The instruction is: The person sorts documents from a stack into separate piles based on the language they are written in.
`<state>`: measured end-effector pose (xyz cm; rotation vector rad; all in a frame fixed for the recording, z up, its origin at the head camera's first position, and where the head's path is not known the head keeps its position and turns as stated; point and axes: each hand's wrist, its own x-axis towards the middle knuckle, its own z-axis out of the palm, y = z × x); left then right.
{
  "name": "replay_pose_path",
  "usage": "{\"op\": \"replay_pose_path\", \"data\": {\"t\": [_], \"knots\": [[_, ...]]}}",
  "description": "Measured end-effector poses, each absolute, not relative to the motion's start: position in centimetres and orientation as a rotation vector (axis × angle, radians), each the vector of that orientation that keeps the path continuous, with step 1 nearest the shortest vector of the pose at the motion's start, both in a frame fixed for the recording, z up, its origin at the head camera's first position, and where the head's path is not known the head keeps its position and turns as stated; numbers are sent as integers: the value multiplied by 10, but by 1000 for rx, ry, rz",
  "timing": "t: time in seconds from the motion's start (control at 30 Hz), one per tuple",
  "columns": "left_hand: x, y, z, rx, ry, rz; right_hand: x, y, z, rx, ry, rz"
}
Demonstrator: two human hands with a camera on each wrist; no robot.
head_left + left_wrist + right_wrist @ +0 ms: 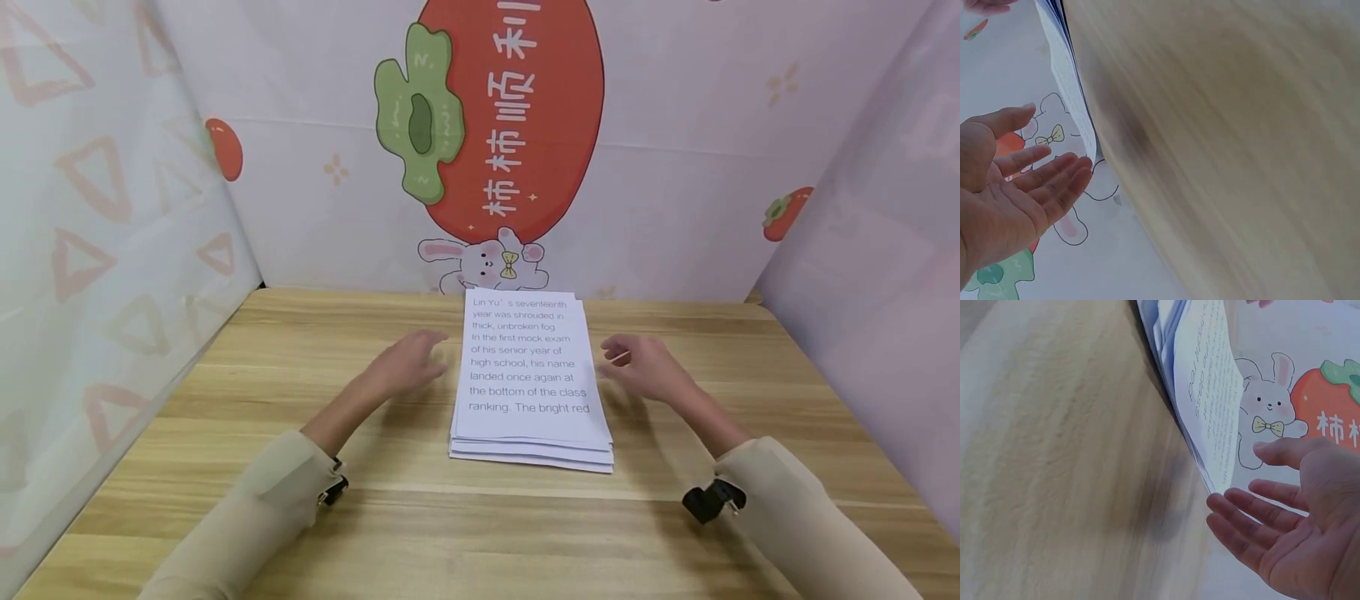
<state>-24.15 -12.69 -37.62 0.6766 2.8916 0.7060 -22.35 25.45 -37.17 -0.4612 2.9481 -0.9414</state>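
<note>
A stack of printed paper sheets [528, 375] lies on the wooden table, its lower edges slightly uneven. To the left of the stack is my left hand [408, 364], a small gap from the paper in the head view. My right hand [645, 367] is on the other side, close to the right edge. In the left wrist view the left hand [1022, 187] has its fingers extended and its palm bare. The right wrist view shows the right hand [1297, 519] likewise, fingertips near a corner of the sheets [1207, 406].
The wooden table [480, 533] reaches back to a white cloth backdrop [675, 208] with a printed persimmon and rabbit. Cloth walls stand at the left [112, 208] and right [885, 250]. Black wrist devices [712, 500] sit at both cuffs.
</note>
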Motion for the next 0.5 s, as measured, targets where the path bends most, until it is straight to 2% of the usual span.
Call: {"op": "replay_pose_path", "data": {"t": [0.5], "knots": [[-257,-105,-389,417,2843,1001,-249,254,-380,32,2463,-1539]]}}
